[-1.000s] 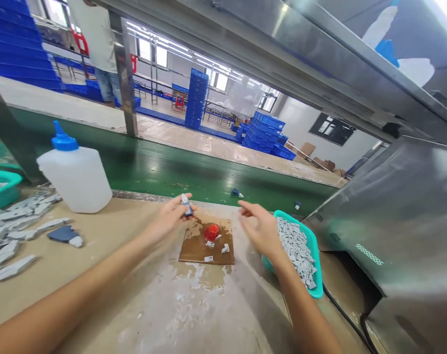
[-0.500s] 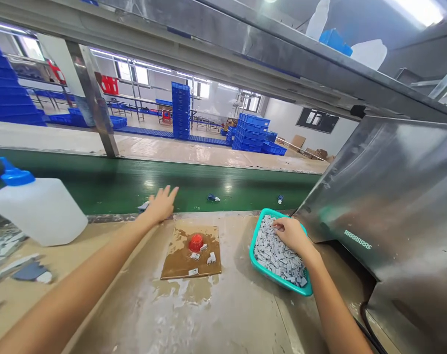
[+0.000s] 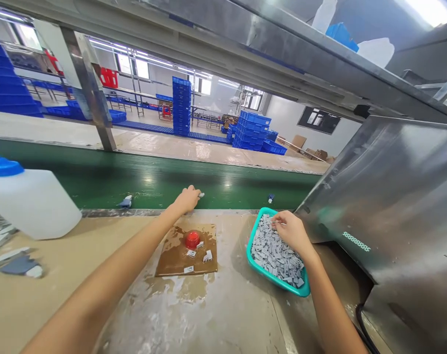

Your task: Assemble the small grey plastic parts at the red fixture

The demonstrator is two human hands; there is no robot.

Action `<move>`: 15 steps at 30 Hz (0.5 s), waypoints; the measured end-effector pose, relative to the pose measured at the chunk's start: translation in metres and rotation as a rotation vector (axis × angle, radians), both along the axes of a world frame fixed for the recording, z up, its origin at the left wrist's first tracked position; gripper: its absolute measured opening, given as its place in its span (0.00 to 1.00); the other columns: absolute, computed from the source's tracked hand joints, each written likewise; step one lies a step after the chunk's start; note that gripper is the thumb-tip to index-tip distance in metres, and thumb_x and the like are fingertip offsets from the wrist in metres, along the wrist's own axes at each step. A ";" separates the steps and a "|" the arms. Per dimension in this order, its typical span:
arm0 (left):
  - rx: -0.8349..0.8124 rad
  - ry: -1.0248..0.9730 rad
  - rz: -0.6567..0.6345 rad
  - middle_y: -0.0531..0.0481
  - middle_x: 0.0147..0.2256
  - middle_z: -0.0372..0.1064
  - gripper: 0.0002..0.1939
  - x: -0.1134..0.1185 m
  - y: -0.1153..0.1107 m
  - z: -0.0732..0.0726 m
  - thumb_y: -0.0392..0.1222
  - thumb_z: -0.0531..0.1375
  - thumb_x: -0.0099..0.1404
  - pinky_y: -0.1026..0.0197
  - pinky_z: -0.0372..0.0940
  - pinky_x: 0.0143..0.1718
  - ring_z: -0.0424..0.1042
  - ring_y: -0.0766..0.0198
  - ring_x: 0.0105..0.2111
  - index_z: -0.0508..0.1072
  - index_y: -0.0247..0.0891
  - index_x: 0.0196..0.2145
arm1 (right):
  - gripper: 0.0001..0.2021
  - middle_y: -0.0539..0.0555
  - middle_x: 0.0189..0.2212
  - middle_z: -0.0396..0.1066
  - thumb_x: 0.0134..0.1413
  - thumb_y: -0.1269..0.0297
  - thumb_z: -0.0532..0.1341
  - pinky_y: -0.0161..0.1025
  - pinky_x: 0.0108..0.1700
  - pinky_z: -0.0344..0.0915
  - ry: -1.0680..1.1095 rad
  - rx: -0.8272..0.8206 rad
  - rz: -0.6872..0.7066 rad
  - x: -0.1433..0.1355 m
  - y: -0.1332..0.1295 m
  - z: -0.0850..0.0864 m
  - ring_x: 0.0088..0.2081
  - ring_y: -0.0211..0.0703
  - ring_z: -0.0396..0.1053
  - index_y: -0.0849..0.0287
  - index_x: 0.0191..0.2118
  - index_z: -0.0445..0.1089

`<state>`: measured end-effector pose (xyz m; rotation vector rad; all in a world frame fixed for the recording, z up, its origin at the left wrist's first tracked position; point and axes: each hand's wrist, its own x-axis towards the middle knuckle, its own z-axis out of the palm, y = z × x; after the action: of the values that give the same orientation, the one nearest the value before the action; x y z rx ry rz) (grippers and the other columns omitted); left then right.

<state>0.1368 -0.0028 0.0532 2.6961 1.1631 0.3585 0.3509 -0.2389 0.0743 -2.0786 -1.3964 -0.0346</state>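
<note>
My left hand (image 3: 187, 199) is over the green conveyor belt (image 3: 230, 184), its fingers closed on a small part. Only the part's whitish end (image 3: 201, 195) shows past the fingertips. At the teal basket (image 3: 273, 283), my right hand (image 3: 288, 230) pinches a thin light-grey piece above many similar small grey pieces (image 3: 271, 248). Between my arms lies a wet brown board (image 3: 171, 258) with a red dome-shaped thing (image 3: 193, 239) on it. Several small grey-white pieces (image 3: 207, 255) rest around the dome.
Two blue-and-white parts, one left (image 3: 126, 201) and one right (image 3: 271, 198), lie on the belt. A white bottle with a blue cap (image 3: 42, 204) and grey scraps (image 3: 22, 265) occupy the left side. A metal housing (image 3: 393, 216) borders the right; a metal shelf (image 3: 245, 37) crosses overhead.
My left hand has moved right and closed round the part on the belt. The belt parts have shifted left. My right hand stays at the basket, now with a thin piece showing at its fingertips.
</note>
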 end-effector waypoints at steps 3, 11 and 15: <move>-0.124 -0.197 0.038 0.40 0.40 0.62 0.17 -0.029 -0.016 0.006 0.39 0.45 0.61 0.58 0.59 0.42 0.63 0.58 0.42 0.65 0.33 0.44 | 0.02 0.51 0.25 0.65 0.38 0.71 0.53 0.37 0.30 0.66 0.085 0.074 0.015 -0.012 0.001 0.002 0.27 0.40 0.68 0.58 0.23 0.61; -1.025 -1.000 0.034 0.50 0.32 0.66 0.16 -0.113 -0.074 0.019 0.47 0.58 0.52 0.59 0.61 0.41 0.66 0.66 0.33 0.68 0.36 0.37 | 0.04 0.52 0.25 0.67 0.40 0.66 0.58 0.36 0.28 0.66 0.411 0.195 0.322 -0.076 0.008 0.014 0.27 0.39 0.66 0.59 0.27 0.67; -1.166 -1.107 0.120 0.49 0.31 0.68 0.12 -0.126 -0.076 0.017 0.41 0.58 0.54 0.60 0.61 0.42 0.68 0.66 0.33 0.69 0.35 0.37 | 0.03 0.53 0.24 0.68 0.38 0.67 0.60 0.39 0.29 0.68 0.492 0.224 0.407 -0.108 0.026 0.008 0.26 0.39 0.66 0.59 0.23 0.71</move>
<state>0.0108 -0.0783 0.0700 1.1030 0.7443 0.7364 0.2429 -0.2125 0.0822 -1.4593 -1.3946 0.4385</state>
